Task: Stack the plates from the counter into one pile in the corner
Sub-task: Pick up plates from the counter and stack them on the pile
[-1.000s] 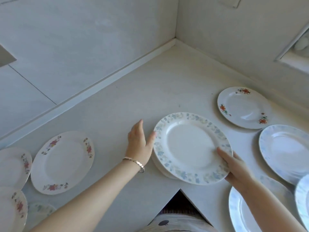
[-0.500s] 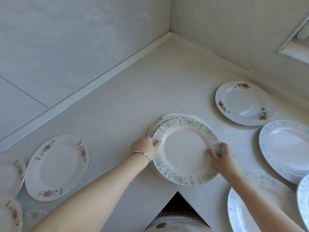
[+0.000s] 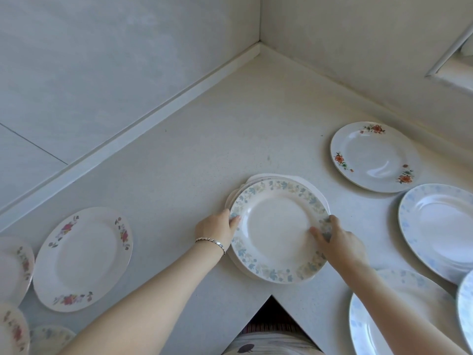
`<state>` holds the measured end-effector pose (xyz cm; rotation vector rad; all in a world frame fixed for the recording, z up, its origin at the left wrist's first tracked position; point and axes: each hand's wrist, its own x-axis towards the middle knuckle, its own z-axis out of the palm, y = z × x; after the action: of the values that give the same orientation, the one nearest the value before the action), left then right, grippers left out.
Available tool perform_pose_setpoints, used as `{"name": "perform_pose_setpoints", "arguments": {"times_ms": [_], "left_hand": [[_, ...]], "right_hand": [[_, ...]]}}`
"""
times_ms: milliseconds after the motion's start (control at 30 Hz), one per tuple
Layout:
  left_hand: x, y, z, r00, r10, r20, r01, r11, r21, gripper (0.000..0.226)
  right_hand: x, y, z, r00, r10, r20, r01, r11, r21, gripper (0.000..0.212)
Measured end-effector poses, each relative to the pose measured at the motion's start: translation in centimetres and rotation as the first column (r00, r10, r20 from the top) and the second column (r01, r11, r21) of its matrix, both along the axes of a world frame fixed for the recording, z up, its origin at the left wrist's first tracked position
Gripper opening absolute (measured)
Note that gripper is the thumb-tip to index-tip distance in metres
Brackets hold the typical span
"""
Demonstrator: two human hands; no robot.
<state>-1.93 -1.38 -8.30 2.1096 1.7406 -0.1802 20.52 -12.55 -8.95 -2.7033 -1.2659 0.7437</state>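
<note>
Because the pile (image 3: 279, 230) sits on the bench (image 3: 194, 160) with the corner (image 3: 259, 47) well beyond it, the left hand (image 3: 217, 230) and right hand (image 3: 337, 242) clasp its 2 opposite rims, thumbs on the top plate (image 3: 273, 221), likely to square or shift it.

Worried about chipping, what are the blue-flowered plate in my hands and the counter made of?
The blue-flowered plate looks like glazed ceramic: smooth sheen, printed floral rim; melamine is possible. The counter is matte and faintly speckled, probably stone composite or solid surface.
</note>
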Motion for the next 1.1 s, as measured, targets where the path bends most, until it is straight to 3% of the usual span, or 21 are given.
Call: {"name": "perform_pose_setpoints", "arguments": {"times_ms": [67,133,233,367,533,667,800,867,933,967,1033,1067,1100], "left_hand": [[0.2,-0.5,-0.4,0.945,0.191,0.264,-0.185,0.982,-0.050,0.024],[0.8,-1.2,-0.6,0.723,0.456,0.518,-0.378,0.890,-0.256,0.027],[1.7,-3.0,-0.7,0.480,0.594,0.646,-0.390,0.804,-0.449,0.043],[2.0,-4.2,-0.8,0.350,0.612,0.709,-0.384,0.784,-0.487,0.046],[2.0,-4.3,-1.7,0.394,0.593,0.703,-0.333,0.804,-0.492,0.050],[1.6,-4.2,-1.8,0.510,0.528,0.680,-0.244,0.846,-0.474,0.061],[-0.7,-3.2,-1.5,0.683,0.391,0.617,-0.092,0.884,-0.459,0.056],[-2.2,-2.7,-1.0,0.673,0.378,0.635,-0.134,0.908,-0.398,0.052],[-4.3,-2.1,-0.8,0.552,0.538,0.637,-0.347,0.843,-0.412,0.049],[-5.6,-1.8,-0.9,0.436,0.662,0.610,-0.483,0.744,-0.461,0.048],[-8.7,-1.6,-1.1,0.047,0.858,0.511,-0.655,0.413,-0.633,0.034],[-10.3,-1.6,-1.1,-0.164,0.888,0.430,-0.638,0.237,-0.732,0.015],[-11.8,-1.7,-1.1,-0.318,0.882,0.347,-0.590,0.103,-0.801,0.013]], "right_hand": [[0.2,0.4,-0.3,0.997,-0.048,-0.066,0.054,0.994,0.090,0.054],[0.0,1.1,-0.6,0.941,-0.179,-0.287,0.244,0.946,0.213,0.052],[-0.5,2.4,-0.8,0.843,-0.243,-0.481,0.416,0.861,0.294,0.051],[-1.1,2.3,-1.1,0.821,-0.231,-0.522,0.447,0.830,0.335,0.050],[-1.0,2.0,-1.5,0.802,-0.238,-0.547,0.465,0.824,0.323,0.052],[-0.8,2.2,-1.6,0.809,-0.255,-0.530,0.472,0.819,0.326,0.052],[-0.5,2.5,-1.2,0.814,-0.281,-0.508,0.465,0.839,0.281,0.054],[-0.5,2.7,-0.7,0.846,-0.286,-0.451,0.418,0.880,0.225,0.057],[-1.1,3.1,0.4,0.920,-0.259,-0.295,0.312,0.938,0.149,0.061],[-1.8,3.3,1.0,0.955,-0.215,-0.203,0.244,0.961,0.128,0.062],[-3.9,4.0,2.3,0.999,-0.011,-0.051,0.018,0.988,0.154,0.060],[-5.2,4.5,2.9,0.991,0.134,-0.014,-0.129,0.975,0.182,0.055],[-6.7,5.2,3.4,0.961,0.276,-0.016,-0.267,0.942,0.203,0.049]]}}
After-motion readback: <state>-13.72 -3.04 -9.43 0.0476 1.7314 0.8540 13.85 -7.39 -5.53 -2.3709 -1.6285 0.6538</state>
